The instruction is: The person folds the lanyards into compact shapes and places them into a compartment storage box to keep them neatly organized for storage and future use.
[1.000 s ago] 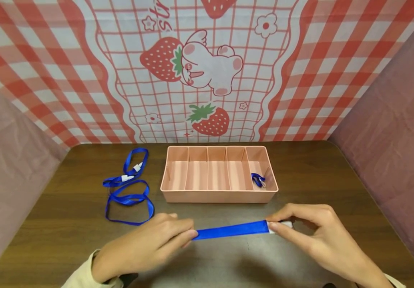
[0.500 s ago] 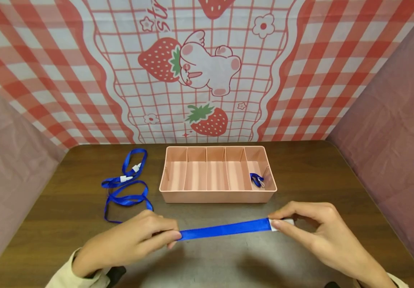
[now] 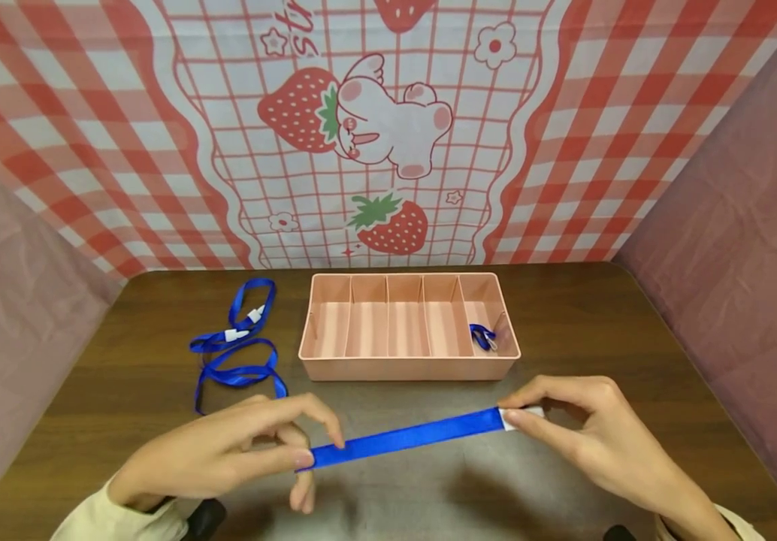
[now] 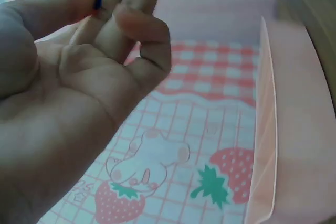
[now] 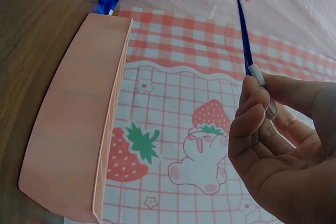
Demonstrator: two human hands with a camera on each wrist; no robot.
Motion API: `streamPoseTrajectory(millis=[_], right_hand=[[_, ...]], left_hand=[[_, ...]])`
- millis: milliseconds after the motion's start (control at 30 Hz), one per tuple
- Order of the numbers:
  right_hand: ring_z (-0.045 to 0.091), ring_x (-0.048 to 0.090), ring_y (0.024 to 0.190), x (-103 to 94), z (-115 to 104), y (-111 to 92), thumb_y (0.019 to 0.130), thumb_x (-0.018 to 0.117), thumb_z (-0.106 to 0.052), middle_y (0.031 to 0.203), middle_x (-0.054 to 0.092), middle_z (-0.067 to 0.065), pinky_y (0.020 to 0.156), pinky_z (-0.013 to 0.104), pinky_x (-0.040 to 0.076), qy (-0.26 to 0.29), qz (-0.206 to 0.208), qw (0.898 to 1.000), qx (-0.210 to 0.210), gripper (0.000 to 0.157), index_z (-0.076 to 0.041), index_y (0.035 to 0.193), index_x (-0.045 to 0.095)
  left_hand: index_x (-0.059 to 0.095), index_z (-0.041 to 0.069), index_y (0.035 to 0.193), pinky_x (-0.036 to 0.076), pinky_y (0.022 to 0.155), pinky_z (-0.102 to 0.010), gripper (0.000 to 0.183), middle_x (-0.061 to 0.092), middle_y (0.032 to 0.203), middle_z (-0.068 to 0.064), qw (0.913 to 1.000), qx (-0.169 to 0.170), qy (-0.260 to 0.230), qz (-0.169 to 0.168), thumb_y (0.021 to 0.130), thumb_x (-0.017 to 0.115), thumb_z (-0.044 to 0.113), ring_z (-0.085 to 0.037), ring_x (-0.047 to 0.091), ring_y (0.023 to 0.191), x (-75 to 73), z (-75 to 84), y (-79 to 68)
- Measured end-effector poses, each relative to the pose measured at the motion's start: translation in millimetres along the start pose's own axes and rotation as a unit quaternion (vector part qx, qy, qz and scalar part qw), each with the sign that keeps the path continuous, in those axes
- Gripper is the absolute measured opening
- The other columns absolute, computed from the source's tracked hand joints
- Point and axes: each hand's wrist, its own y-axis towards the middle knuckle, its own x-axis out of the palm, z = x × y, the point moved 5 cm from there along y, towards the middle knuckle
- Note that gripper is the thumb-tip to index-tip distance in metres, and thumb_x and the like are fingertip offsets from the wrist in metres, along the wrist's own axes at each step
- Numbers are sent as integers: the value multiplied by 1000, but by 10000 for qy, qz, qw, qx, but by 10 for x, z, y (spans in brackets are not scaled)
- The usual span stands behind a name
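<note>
A blue lanyard [image 3: 415, 437] is stretched between both hands in front of the box, its left end lower than its right in the head view. My left hand [image 3: 226, 451] pinches the left end between thumb and a finger, the index finger reaching over the strap. At the other end, my right hand [image 3: 598, 436] pinches the white clip piece [image 3: 509, 419] between thumb and index finger. The right wrist view shows the white clip [image 5: 256, 75] at the fingertips, with a metal hook [image 5: 272, 110] below it. The strap looks doubled there.
A pink box [image 3: 409, 369] with several compartments stands behind the hands. Its rightmost compartment holds a folded blue lanyard [image 3: 482, 337]. More blue lanyards [image 3: 240, 374] with white clips lie looped on the wooden table [image 3: 585, 323] to the left. A strawberry-print cloth [image 3: 395, 128] hangs behind.
My left hand has slid leftward and slightly down along the strap, so a longer stretch shows. Its index finger has lifted outward. My right hand has stayed nearly in place.
</note>
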Motion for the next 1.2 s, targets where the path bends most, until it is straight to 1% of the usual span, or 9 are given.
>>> streamPoseTrajectory(millis=[67,167,267,367,467,767,933,1067,1200], right_hand=[[6,63,76,11,2,0,85,75,4,85,72,-10,61,22,51,78,-36,10000,-44,28,-22,96,75],[5,62,74,41,0,0,85,75,3,84,71,-9,61,22,52,145,-108,9997,-142,27,-22,95,75],[4,62,74,76,20,4,86,75,2,83,71,-9,62,23,53,164,-228,9994,-178,26,-23,94,74],[4,61,74,100,52,6,87,75,-1,82,70,-9,62,23,53,137,-345,9992,-112,25,-25,92,73],[3,61,74,115,84,10,88,75,-3,81,69,-10,62,22,52,104,-437,9990,-29,23,-26,91,73],[3,59,72,89,145,33,88,75,-6,80,68,-13,59,21,50,-132,-413,9990,-113,24,-29,92,72],[3,60,74,112,146,27,87,75,-5,82,69,-13,62,21,52,-15,-507,9986,-122,24,-29,92,73],[4,64,76,189,80,12,87,75,-3,85,71,-14,64,21,52,212,-665,9966,-433,24,-26,95,73],[1,60,73,207,2,-20,83,77,0,84,67,-18,62,16,47,-84,-460,9945,-939,30,-27,96,72]], left_hand=[[54,3,115,57,79,-33,27,75,92,-8,9988,282,-351,-174,99,42,-15,-14,72,91,23,36,18],[56,2,105,57,84,-35,19,75,103,-8,9975,366,-480,-377,99,45,-12,-16,71,100,65,49,27],[54,1,108,54,89,-33,10,74,108,-7,9963,558,-343,-561,99,52,-4,-16,69,106,96,71,35],[52,-2,111,52,91,-32,16,73,112,-8,9936,836,-173,-737,96,56,-4,-17,67,111,114,95,45],[51,-4,113,52,93,-35,19,72,116,-11,9919,883,-395,-822,95,52,-9,-20,66,114,123,104,50],[57,-1,106,58,77,-31,17,75,99,-12,9952,954,-53,-233,97,48,-13,-15,71,98,95,97,120],[69,2,99,53,80,-28,9,66,103,-10,9898,1391,283,138,97,60,1,-16,62,97,56,115,129],[69,-4,95,54,83,-35,19,60,122,-24,9812,1926,-129,-8,101,58,10,-30,62,107,54,164,130],[68,-7,96,57,81,-40,18,65,116,-26,9775,2102,-133,-118,101,56,5,-32,67,106,56,193,152]])
